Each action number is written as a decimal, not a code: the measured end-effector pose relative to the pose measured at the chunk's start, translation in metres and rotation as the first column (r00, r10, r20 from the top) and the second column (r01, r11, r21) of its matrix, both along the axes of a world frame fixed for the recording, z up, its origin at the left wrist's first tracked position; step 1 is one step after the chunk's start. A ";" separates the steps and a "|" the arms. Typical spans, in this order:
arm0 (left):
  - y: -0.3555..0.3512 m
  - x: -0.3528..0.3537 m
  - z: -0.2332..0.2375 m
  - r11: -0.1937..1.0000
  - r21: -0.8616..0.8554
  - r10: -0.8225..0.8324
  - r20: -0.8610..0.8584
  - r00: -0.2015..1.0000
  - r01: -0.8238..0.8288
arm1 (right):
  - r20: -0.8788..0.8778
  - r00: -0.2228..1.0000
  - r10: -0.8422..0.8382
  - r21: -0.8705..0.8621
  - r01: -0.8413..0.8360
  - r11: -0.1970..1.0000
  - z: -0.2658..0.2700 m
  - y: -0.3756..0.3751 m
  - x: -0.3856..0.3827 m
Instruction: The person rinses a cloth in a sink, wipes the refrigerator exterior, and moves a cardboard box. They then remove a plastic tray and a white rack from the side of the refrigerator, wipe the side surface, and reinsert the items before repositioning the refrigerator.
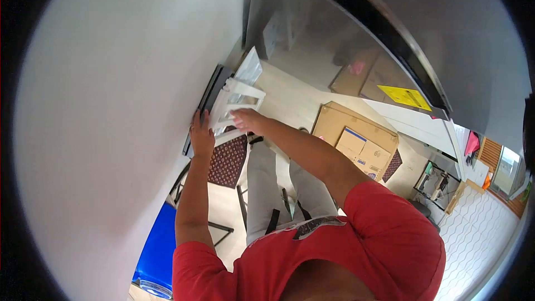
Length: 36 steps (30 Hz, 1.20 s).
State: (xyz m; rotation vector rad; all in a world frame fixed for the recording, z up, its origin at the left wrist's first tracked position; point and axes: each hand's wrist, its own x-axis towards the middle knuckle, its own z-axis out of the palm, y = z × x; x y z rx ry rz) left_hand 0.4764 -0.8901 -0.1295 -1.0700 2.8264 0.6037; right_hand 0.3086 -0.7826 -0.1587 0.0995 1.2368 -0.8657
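Observation:
Low beside the wall, my left hand (pixel 202 136) has its fingers over the edge of a long dark grey panel (pixel 210 89) that stands against the wall. To its right is a white plastic frame (pixel 245 88) with slats and gaps, shaped like a folding stool or rack. My right hand (pixel 249 121) overlaps the frame's right side, its fingers loosely stretched toward the left. Behind the frame a pale, glossy sheet or bag (pixel 249 68) sticks up. The frame's lower part is partly hidden by my hands.
A steel refrigerator door (pixel 334 28) with a long handle (pixel 384 28) rises ahead on the right. A cardboard box (pixel 329 122) lies on the floor beyond my legs. Near my left arm are a patterned dark red mat (pixel 227 161) and a blue container (pixel 156 251). The white wall (pixel 122 122) borders the left.

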 end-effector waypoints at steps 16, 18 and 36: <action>-0.058 -0.302 0.410 0.980 0.094 0.039 -0.954 0.298 0.173 | -0.450 -0.618 -0.644 -0.892 0.283 0.352 0.441 0.343 -0.267; -0.068 -0.326 0.438 0.964 0.175 0.121 -0.959 0.255 0.200 | -0.330 -0.604 -0.725 -0.940 0.138 0.313 0.473 0.331 -0.283; -0.086 -0.341 0.462 0.599 0.692 0.594 -0.722 0.356 0.403 | -0.180 -0.831 -0.526 -0.977 0.087 0.197 0.491 0.276 -0.311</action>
